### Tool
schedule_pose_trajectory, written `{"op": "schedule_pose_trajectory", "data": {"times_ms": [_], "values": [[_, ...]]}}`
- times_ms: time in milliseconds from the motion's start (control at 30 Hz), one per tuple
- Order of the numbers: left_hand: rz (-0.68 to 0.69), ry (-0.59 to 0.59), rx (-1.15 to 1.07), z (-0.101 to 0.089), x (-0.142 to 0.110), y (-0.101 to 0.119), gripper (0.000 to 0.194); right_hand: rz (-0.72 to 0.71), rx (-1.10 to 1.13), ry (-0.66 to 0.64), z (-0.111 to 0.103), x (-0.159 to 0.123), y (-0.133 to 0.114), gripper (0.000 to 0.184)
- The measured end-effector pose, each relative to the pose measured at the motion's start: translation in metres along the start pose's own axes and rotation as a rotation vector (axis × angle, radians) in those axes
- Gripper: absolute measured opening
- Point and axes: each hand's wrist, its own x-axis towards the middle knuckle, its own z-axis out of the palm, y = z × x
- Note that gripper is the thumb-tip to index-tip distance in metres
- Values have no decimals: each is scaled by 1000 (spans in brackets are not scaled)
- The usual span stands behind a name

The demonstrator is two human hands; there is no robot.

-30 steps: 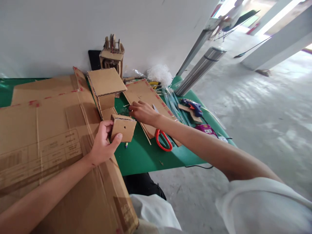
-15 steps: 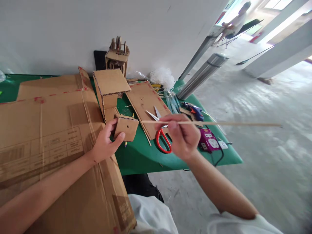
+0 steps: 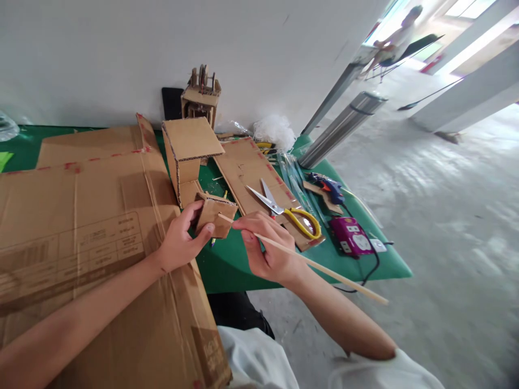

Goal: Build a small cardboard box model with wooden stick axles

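Note:
My left hand [image 3: 184, 237] grips a small cardboard box [image 3: 221, 224] by its left side, thumb on the front face. Between the fingers of my right hand [image 3: 270, 246] is a long thin wooden stick [image 3: 324, 269], slanting down to the right across my forearm. Its front tip meets the box's face, where the small hole was visible; how deep it sits I cannot tell. Behind the box, a pencil [image 3: 225, 194] lies on the green table. Scissors with one yellow and one partly hidden red handle [image 3: 304, 222] rest open on a flat cardboard piece [image 3: 239, 162] beyond my right hand.
A large cardboard sheet [image 3: 101, 194] covers the left. An open cardboard box form [image 3: 194, 138] and a cardboard model [image 3: 201, 97] stand behind. At right are a glue gun [image 3: 330, 186], a purple power socket [image 3: 351, 236] and a steel cylinder [image 3: 344, 129]. A person [image 3: 399, 40] sits far off.
My right hand has moved left and slightly down, bringing the stick's tip to the box's face and tilting its far end downward. The scissors' yellow handle is now uncovered. My left hand keeps its hold.

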Motion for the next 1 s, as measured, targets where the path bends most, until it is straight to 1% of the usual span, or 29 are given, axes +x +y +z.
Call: {"op": "schedule_pose_trajectory", "data": {"times_ms": [133, 367, 533, 633, 733, 867, 933, 1000], "values": [[-9, 1, -11, 0, 2, 1, 46, 25, -24, -7, 5, 0, -1, 27], [-17, 9, -43, 0, 3, 0, 44, 23, -64, -8, 13, 6, 1, 23], [-9, -21, 54, 0, 0, -1, 40, 62, -44, -14, 27, 2, 14, 20], [-24, -2, 110, -1, 0, -2, 42, 93, -4, 12, 33, -2, 19, 21], [-26, -4, 174, -2, 3, 0, 42, 129, 6, 46, 34, -5, 19, 19], [-17, -40, 269, -3, 7, 7, 33, 190, 27, 92, 31, -12, 17, 16], [21, -59, 329, -2, 7, 10, 29, 197, 26, 135, 30, -15, 17, 13], [73, -87, 378, -2, 7, 12, 25, 192, 13, 139, 30, -17, 17, 12]]}}
